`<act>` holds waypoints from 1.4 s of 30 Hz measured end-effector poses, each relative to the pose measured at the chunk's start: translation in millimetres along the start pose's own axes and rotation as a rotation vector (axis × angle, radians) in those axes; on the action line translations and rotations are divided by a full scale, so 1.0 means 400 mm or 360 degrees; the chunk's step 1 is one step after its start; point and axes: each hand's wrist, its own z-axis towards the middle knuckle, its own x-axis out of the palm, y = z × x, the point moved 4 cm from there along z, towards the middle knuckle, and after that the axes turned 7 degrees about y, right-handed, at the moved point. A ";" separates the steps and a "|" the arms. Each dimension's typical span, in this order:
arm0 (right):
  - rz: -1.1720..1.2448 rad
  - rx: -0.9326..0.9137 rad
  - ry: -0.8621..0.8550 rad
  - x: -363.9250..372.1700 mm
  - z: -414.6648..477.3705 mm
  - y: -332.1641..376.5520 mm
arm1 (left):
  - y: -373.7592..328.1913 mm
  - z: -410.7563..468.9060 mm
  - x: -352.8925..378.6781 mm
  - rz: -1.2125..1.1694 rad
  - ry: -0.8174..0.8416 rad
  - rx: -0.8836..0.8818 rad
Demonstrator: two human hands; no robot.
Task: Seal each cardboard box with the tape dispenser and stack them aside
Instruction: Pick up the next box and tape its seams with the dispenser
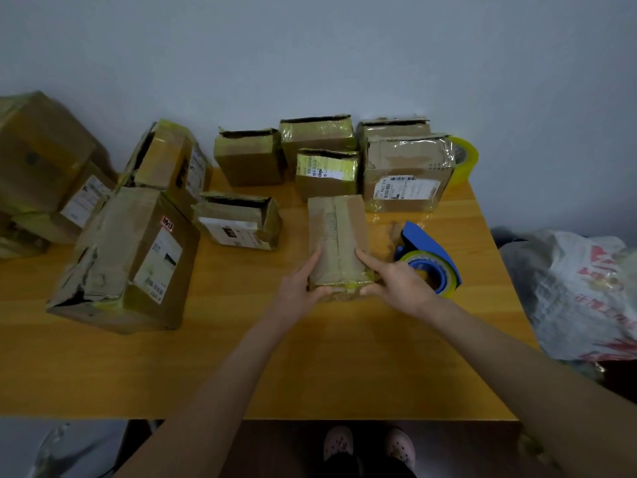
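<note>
Gripping small cardboard box (336,232) at frame centre on table (241,374) | left hand (301,291): forearm entering from lower centre, index finger flat on box top, thumb against near end, pinching | right hand (396,282): forearm entering from lower right, same pinch | tape dispenser (432,267) just right of box, behind right hand
</note>
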 end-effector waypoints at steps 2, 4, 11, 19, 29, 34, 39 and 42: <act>-0.0083 0.0034 -0.0040 0.014 0.002 -0.003 | 0.001 -0.001 0.004 0.0003 -0.0020 0.0025; -0.0105 0.0077 0.0020 0.037 -0.002 -0.008 | -0.001 -0.003 0.002 -0.0007 -0.0009 0.0019; 0.0150 0.0024 0.0061 0.045 -0.031 0.085 | -0.032 0.000 -0.057 -0.0026 -0.0084 -0.0261; 0.0089 0.0157 -0.0323 -0.045 -0.073 0.047 | -0.074 0.036 -0.041 0.1025 0.0310 -0.0504; 0.0216 0.1091 -0.0092 -0.096 -0.038 -0.234 | -0.024 -0.035 -0.077 0.1314 0.0646 -0.0048; 0.0440 0.1100 -0.0083 -0.099 -0.032 -0.269 | -0.045 -0.017 -0.057 0.1244 0.0583 -0.0138; 0.0862 0.1031 -0.0105 -0.112 -0.044 -0.265 | -0.059 0.001 -0.094 0.1469 0.0629 0.0121; 0.1254 0.1017 -0.0146 -0.129 -0.061 -0.263 | -0.092 -0.005 -0.087 0.1305 0.0242 0.0057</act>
